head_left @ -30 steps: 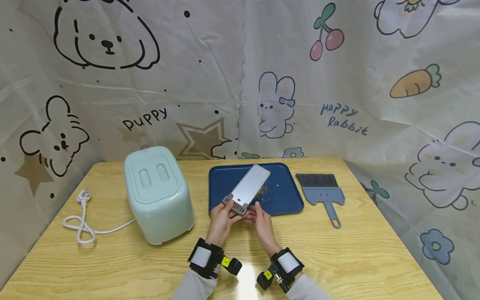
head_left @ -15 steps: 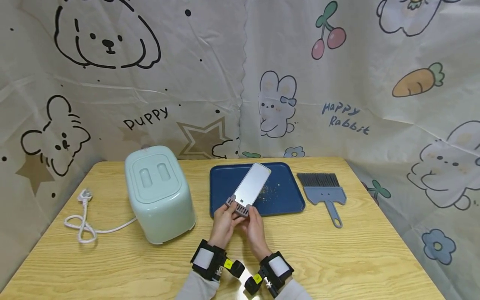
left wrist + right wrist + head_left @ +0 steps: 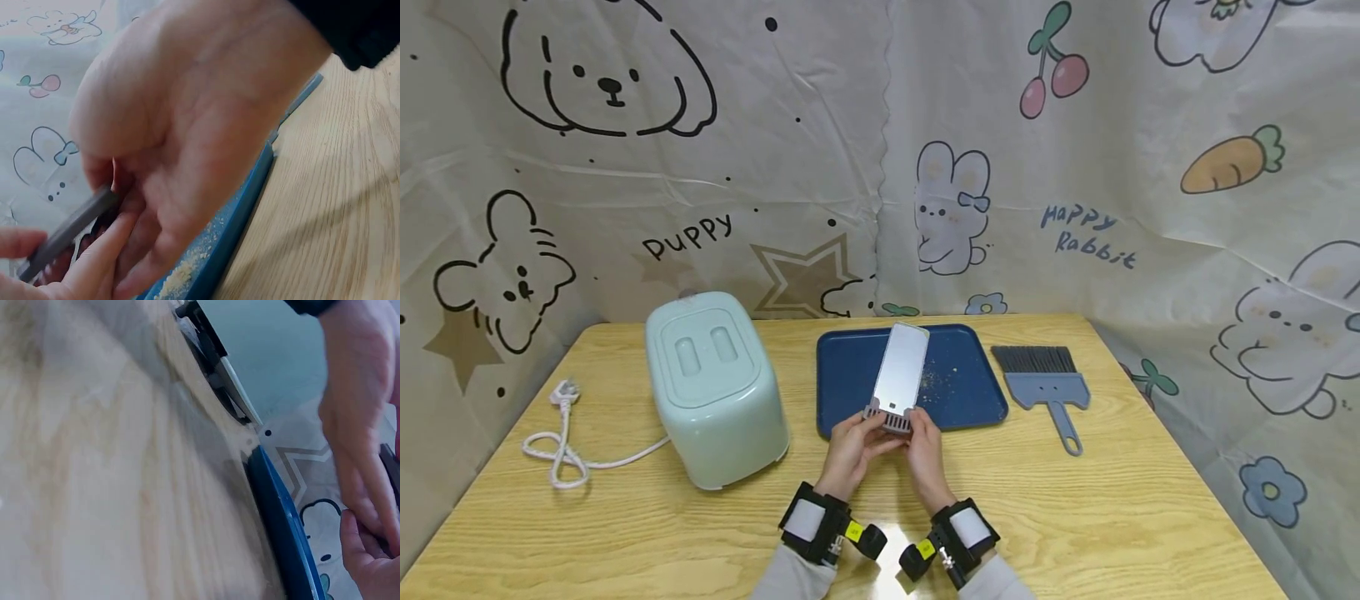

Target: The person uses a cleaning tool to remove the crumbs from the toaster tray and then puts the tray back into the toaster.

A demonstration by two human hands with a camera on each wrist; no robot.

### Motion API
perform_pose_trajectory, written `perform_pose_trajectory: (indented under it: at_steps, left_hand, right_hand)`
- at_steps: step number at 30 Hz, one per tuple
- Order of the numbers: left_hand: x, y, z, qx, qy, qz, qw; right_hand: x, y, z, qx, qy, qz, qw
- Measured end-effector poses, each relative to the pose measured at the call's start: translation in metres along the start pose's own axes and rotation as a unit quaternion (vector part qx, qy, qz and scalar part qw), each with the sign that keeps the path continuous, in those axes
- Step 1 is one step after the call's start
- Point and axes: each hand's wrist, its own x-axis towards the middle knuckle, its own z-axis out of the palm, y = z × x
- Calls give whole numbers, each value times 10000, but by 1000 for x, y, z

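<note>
Both hands hold a toaster crumb tray [image 3: 901, 367], a flat shiny plate with a slotted grey end, above a blue tray [image 3: 842, 375]. My left hand [image 3: 847, 457] pinches the left corner of the grey end, thumb on top. At the right corner, my right hand [image 3: 925, 457] grips the same end. The left wrist view shows the crumb tray's grey edge [image 3: 65, 228] between the fingers of both hands. Only a dark bit of the crumb tray [image 3: 390, 472] shows in the right wrist view. Crumbs [image 3: 931, 385] lie scattered on the blue tray.
A mint-green toaster [image 3: 718, 400] with a lidded top stands left of the blue tray. Its white cord [image 3: 568, 450] and plug lie at the far left. A brush [image 3: 1048, 392] with dark bristles lies to the right. A printed cloth [image 3: 820, 167] hangs behind the table.
The crumb tray has swung from leaning right to pointing almost straight away from me. My right hand has moved from beneath the grey end to gripping its right corner.
</note>
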Motion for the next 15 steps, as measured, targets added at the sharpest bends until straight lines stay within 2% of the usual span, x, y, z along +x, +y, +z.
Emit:
perform_pose_trajectory:
  at_steps: [5,9,15]
  left_hand:
    - [-3,1,-3,112,-356,-275,9989]
    - [-3,0,-2,55,-368,-314,9988]
    - [-3,-1,3,-1,-271,-152,9995]
  right_hand:
    - [3,-4,-3,124,82,12,9999]
    - [4,-5,-2,577,49,62,9983]
    - [2,-4,-1,1112,5,209,9936]
